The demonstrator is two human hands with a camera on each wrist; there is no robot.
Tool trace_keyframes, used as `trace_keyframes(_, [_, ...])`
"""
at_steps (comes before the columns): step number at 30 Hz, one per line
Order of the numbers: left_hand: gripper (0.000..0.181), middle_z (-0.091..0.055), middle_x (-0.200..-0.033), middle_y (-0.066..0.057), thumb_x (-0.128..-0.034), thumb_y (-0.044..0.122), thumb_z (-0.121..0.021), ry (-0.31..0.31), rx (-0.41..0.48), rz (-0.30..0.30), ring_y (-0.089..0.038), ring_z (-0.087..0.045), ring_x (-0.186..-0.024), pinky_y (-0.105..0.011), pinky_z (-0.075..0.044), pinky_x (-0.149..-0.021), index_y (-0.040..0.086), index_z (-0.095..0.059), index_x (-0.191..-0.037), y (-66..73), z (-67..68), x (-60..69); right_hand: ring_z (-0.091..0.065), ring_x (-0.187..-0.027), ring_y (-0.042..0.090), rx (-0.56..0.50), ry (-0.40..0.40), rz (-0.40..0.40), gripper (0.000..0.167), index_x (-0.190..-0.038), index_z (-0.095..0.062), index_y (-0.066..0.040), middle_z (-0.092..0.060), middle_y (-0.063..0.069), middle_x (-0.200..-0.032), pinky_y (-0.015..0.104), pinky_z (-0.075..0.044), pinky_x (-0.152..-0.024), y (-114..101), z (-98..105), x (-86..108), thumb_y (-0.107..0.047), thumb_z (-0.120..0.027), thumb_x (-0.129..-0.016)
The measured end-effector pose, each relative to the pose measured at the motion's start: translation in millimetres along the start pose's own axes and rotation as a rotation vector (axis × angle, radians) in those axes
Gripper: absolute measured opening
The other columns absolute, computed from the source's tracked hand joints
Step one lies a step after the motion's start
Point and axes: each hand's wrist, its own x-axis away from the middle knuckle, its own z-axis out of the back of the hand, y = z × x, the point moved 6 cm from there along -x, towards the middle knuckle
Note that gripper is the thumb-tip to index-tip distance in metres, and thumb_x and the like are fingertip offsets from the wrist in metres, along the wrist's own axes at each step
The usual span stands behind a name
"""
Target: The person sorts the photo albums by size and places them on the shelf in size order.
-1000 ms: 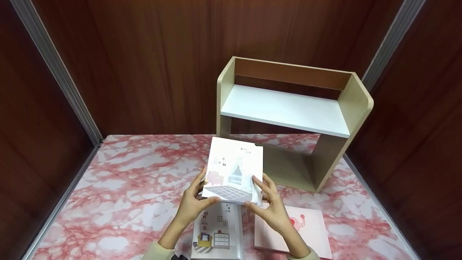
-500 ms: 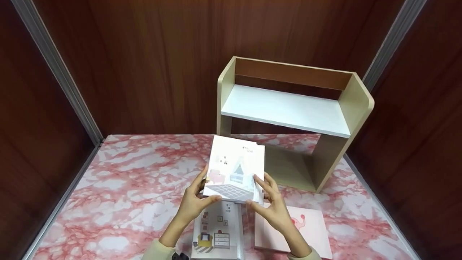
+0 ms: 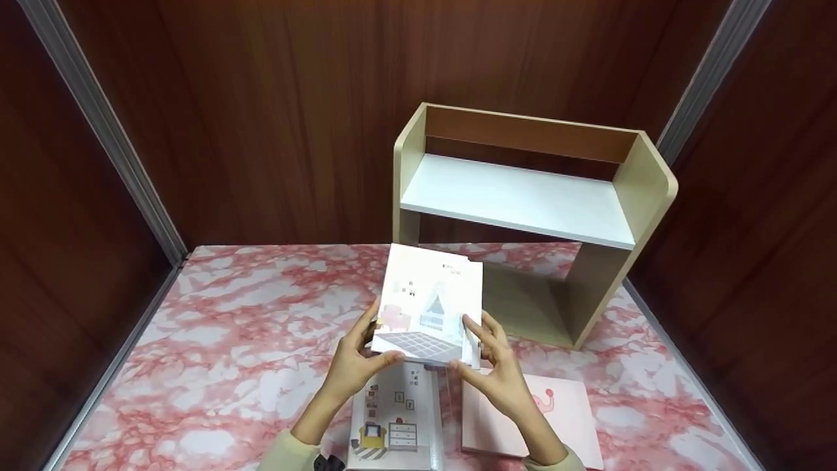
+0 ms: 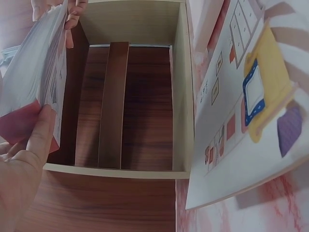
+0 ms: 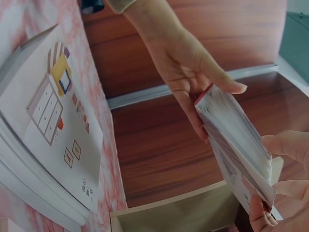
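Both hands grip a small white book with a pale room drawing on its cover, raised in front of the shelf. My left hand pinches its lower left corner, thumb along the near edge. On the opposite side my right hand holds the lower right edge, fingertips on the cover. The left wrist view shows the held book with its page edges and a red end by the fingers. In the right wrist view the same book spans between both hands.
A two-tier shelf stands behind the hands, to the right. Beneath the hands on the marbled table lie a book with a yellow chair picture and, right of it, a pink book. Wood-grain walls surround the table.
Both hands and the held book have shifted slightly right and a little away from me. The grip looks the same, and the shelf and lying books have stayed in place.
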Motion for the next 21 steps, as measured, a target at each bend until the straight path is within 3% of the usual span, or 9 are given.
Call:
trace_keyframes(7, [0.092,-0.056,-0.123,-0.019,-0.0744,0.002,-0.074,0.003,-0.016,-0.011,-0.016,-0.059,-0.101,-0.032,-0.055,-0.075,0.011,-0.021,-0.148,-6.6,0.4,-3.6,-0.051,-0.104,0.033,-0.007,-0.005,0.007,0.064,-0.132,-0.045,0.007,-0.021,0.034,-0.143,0.036,-0.052,-0.079,-3.4,2.0,-1.7,0.004,-0.073,-0.074])
trace_keyframes(12, [0.092,-0.056,-0.122,-0.021,-0.0738,-0.001,-0.074,0.008,-0.017,-0.002,-0.014,-0.058,-0.100,-0.031,-0.055,-0.076,0.009,-0.020,-0.148,-3.5,-0.1,-5.1,-0.051,-0.102,0.031,0.007,-0.005,0.015,0.064,-0.132,-0.045,0.008,-0.022,0.034,-0.142,0.033,-0.051,-0.078,-5.4,3.0,-2.6,0.003,-0.073,-0.075])
trace_keyframes(21, [0.090,-0.055,-0.119,-0.024,-0.0744,0.000,-0.074,0.007,-0.033,0.001,-0.011,-0.057,-0.099,-0.029,-0.054,-0.076,-0.003,-0.020,-0.146,22.3,-3.2,-4.7,-0.049,-0.105,0.033,-0.002,-0.008,0.024,0.064,-0.132,-0.045,0.008,-0.021,0.034,-0.142,0.033,-0.050,-0.079,-7.6,3.9,-3.6,0.002,-0.073,-0.075])
